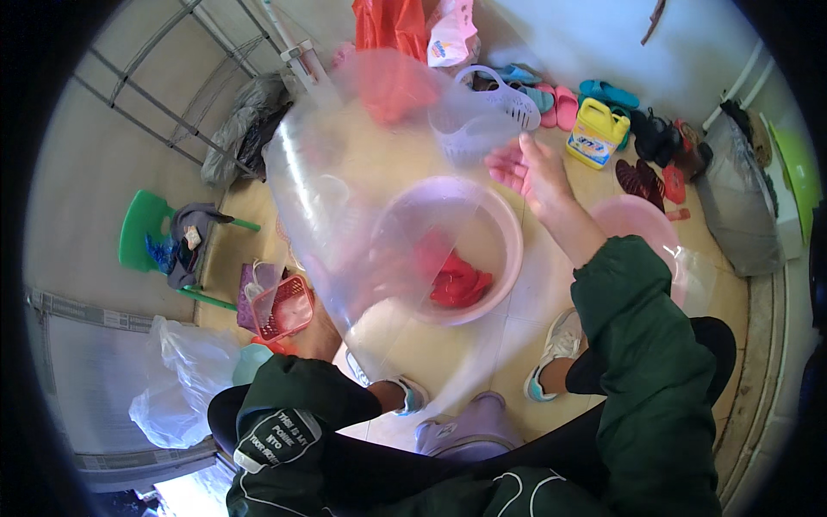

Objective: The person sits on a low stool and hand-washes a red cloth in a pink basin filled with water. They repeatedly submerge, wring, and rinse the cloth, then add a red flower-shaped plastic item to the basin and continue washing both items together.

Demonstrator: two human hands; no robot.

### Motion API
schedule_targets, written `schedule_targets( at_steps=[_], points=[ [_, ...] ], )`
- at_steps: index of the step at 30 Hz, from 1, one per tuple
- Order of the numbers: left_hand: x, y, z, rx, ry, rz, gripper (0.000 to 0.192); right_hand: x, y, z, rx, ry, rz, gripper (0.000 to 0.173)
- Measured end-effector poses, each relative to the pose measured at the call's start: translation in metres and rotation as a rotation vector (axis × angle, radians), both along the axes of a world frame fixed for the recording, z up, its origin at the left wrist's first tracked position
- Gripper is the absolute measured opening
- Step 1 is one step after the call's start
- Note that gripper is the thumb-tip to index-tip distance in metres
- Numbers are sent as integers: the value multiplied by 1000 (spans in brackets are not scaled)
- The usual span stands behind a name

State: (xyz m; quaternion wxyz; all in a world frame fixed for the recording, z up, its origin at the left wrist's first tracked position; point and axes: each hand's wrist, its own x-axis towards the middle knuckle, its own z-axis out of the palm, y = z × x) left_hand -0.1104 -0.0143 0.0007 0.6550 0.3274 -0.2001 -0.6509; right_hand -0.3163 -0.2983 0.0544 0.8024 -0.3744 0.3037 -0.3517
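Note:
A large clear plastic sheet or bag (310, 213), partly blurred, spreads before me over the floor. Through and beside it I see a pink round basin (513, 258) with a red cloth (462, 282) lying inside. My right hand (526, 169) is raised above the basin's upper right side, thumb apart and fingers loosely curved; nothing shows gripped in it, and the plastic reaches close to its fingertips. My left hand (321, 331) is low on the left beside a red plastic basket (308, 304), mostly hidden by the sleeve and the plastic, its fingers not clear.
A second pink basin (636, 210) stands right of my right forearm. Beyond are a lilac basket (526, 110), a yellow detergent jug (594, 132) and several slippers and shoes (607, 94). A green chair (139, 229) holding clothes and a metal rack (152, 106) stand left. A purple stool (475, 430) is beneath me.

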Motion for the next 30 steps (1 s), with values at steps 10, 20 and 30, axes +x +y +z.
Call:
schedule_targets(
  at_steps=[10, 20, 30],
  points=[
    [34, 5, 29, 399, -318, 195, 80, -12, 42, -206, 388, 235, 74, 24],
    [72, 8, 118, 583, -1067, 138, 85, 34, 97, -237, -1042, 1110, 689, 82],
    [72, -4, 123, 547, -1204, 184, 82, 57, 84, -269, -1127, 1045, 742, 51]
  ],
)
